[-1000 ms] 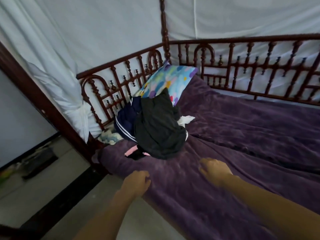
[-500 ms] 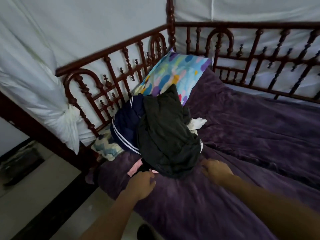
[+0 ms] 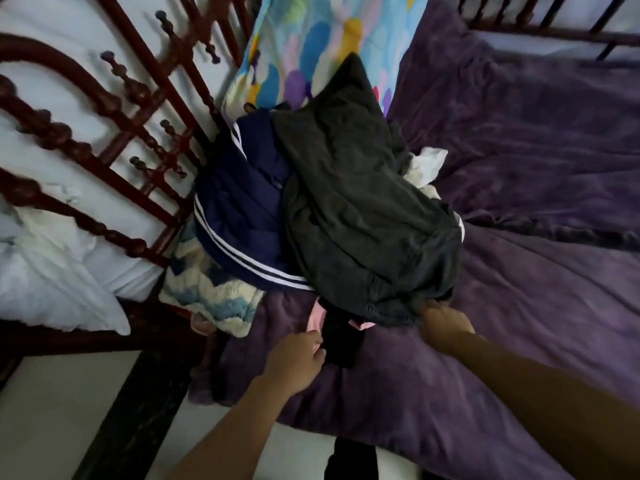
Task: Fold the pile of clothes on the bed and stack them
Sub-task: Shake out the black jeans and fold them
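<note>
A pile of clothes lies at the head of the bed on a purple blanket [image 3: 519,289]. On top is a dark grey garment [image 3: 363,209]; beside it a navy garment with white stripes [image 3: 239,216]. A white piece [image 3: 426,164] pokes out at the right, and pink cloth [image 3: 320,315] and a black piece [image 3: 341,344] stick out below. My right hand [image 3: 441,322] grips the lower hem of the dark grey garment. My left hand [image 3: 298,362] pinches the edge of the black piece near the pink cloth.
A colourful patterned pillow [image 3: 311,46] leans behind the pile. A dark red wooden railing [image 3: 104,109] runs along the left and back of the bed. A blue and cream knitted cloth [image 3: 207,292] lies at the corner. White netting [image 3: 52,271] hangs outside the rail.
The view has closed in on the pile. Both hands reached forward from the bare blanket: the right took hold of the grey garment's hem, the left reached the black piece.
</note>
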The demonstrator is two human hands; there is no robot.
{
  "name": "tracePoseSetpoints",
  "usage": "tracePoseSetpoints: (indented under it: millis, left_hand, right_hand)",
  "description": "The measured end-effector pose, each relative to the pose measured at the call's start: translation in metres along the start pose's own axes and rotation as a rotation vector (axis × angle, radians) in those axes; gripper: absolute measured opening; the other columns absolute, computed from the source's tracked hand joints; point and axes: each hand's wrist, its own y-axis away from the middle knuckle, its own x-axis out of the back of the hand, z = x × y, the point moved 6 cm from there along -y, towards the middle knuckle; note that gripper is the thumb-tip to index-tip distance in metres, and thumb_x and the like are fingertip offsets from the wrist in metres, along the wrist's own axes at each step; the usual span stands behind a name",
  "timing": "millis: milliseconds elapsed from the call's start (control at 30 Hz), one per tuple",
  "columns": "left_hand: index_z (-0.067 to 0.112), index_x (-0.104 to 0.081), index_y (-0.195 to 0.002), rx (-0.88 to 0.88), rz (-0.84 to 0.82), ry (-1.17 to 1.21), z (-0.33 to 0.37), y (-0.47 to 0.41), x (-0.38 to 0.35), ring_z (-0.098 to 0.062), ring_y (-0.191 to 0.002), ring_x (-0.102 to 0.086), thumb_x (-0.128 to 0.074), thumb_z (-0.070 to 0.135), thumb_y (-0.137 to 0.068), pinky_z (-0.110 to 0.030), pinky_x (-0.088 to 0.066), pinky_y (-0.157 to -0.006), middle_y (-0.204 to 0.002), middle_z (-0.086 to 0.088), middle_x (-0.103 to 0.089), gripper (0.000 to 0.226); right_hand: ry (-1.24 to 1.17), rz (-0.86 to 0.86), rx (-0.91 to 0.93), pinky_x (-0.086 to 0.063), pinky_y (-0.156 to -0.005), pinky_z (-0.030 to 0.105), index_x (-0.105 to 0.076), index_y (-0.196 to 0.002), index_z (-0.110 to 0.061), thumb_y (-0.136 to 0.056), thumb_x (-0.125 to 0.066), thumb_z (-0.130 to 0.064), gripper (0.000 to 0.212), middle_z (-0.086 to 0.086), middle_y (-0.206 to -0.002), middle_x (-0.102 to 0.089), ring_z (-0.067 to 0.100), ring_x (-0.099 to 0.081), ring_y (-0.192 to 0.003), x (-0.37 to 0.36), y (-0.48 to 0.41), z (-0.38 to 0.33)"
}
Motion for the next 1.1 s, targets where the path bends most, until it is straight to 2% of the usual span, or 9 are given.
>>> tracePoseSetpoints:
  millis: [133,300,433,533,633,733,867,933,1100]
  left_hand:
    - [0.023,-0.06,-0.115,-0.041,-0.048,-0.041,-0.024,-0.023,-0.02,-0.025,-0.104,-0.061,-0.049,0.034,-0.094,-0.032,-0.047,-0.078,-0.107,-0.002,-0.069,0.026]
    - [0.023,-0.061,-0.112,-0.059,-0.116,-0.041,-0.042,-0.029,-0.035,-0.021,-0.101,-0.063,-0.049,0.034,-0.094,-0.029,-0.047,-0.076,-0.105,0.001,-0.07,0.025]
    - [0.022,-0.061,-0.11,-0.091,-0.117,-0.094,-0.031,-0.025,-0.012,-0.023,-0.102,-0.062,-0.05,0.032,-0.093,-0.031,-0.048,-0.078,-0.104,-0.001,-0.07,0.022]
    - [0.024,-0.058,-0.118,-0.155,-0.041,-0.117,0.0,-0.029,0.025,-0.022,-0.11,-0.059,-0.052,0.031,-0.092,-0.032,-0.046,-0.085,-0.116,0.0,-0.063,0.028]
    - [0.027,-0.035,-0.144,-0.292,0.075,-0.124,0.046,-0.028,0.066,-0.022,-0.131,-0.038,-0.062,0.04,-0.085,-0.035,-0.037,-0.105,-0.145,-0.001,-0.035,0.067]
    - [0.031,-0.023,-0.15,-0.387,0.16,-0.077,0.099,-0.014,0.103,-0.02,-0.137,-0.027,-0.069,0.049,-0.077,-0.039,-0.031,-0.11,-0.155,0.001,-0.022,0.088]
    - [0.007,-0.063,-0.095,-0.513,0.352,0.287,0.167,0.025,0.16,-0.02,-0.083,-0.06,-0.064,0.02,-0.09,-0.035,-0.048,-0.078,-0.088,-0.006,-0.065,0.014]
    - [0.004,-0.058,-0.081,-0.533,0.448,0.465,0.192,0.047,0.196,-0.016,-0.066,-0.051,-0.057,0.01,-0.094,-0.032,-0.042,-0.067,-0.07,-0.007,-0.057,0.014]
    - [0.013,-0.053,-0.075,-0.682,0.603,0.604,0.267,0.128,0.273,-0.011,-0.062,-0.045,-0.051,0.017,-0.098,-0.027,-0.035,-0.061,-0.065,-0.003,-0.049,0.023]
  right_hand:
    - [0.095,-0.093,-0.108,-0.035,-0.105,0.044,-0.027,-0.147,-0.019,-0.092,-0.051,-0.03,0.061,0.008,-0.152,-0.025,0.028,-0.024,-0.141,-0.035,-0.036,0.002]
    - [0.111,0.044,-0.192,-0.04,-0.094,0.036,-0.055,-0.121,-0.025,-0.092,-0.043,-0.023,0.031,0.0,-0.122,-0.061,0.022,-0.055,-0.114,-0.057,-0.048,-0.001]
    - [-0.364,0.086,-0.266,-0.044,-0.084,0.035,-0.062,-0.111,-0.023,-0.093,-0.052,-0.036,0.025,0.011,-0.114,-0.067,0.031,-0.061,-0.107,-0.012,-0.025,0.001]
    - [-0.613,0.076,-0.109,-0.046,-0.075,0.029,-0.07,-0.085,-0.026,-0.09,-0.061,-0.033,0.013,-0.003,-0.088,-0.069,0.021,-0.065,-0.09,0.06,0.007,-0.007]
    - [-0.918,0.045,0.07,-0.04,-0.052,0.021,-0.06,-0.052,-0.021,-0.085,-0.069,-0.016,0.035,-0.011,-0.053,-0.053,0.009,-0.05,-0.056,0.136,0.056,-0.021]
    - [-1.146,0.081,0.234,-0.034,-0.05,0.025,-0.055,-0.056,-0.007,-0.083,-0.07,-0.013,0.031,0.004,-0.057,-0.046,0.015,-0.043,-0.053,0.208,0.115,-0.029]
    - [-1.33,0.13,0.425,-0.046,-0.051,0.02,-0.064,-0.067,-0.005,-0.073,-0.072,-0.021,0.019,0.007,-0.062,-0.059,0.013,-0.057,-0.054,0.281,0.194,-0.016]
    - [-1.299,0.172,0.505,-0.048,-0.051,0.021,-0.066,-0.07,-0.008,-0.076,-0.073,-0.015,0.011,0.006,-0.065,-0.063,0.014,-0.06,-0.055,0.305,0.229,-0.001]
    - [-1.074,0.534,0.485,-0.048,-0.058,0.022,-0.069,-0.079,-0.007,-0.079,-0.074,-0.007,0.004,0.002,-0.069,-0.067,0.011,-0.063,-0.062,0.352,0.284,0.047]
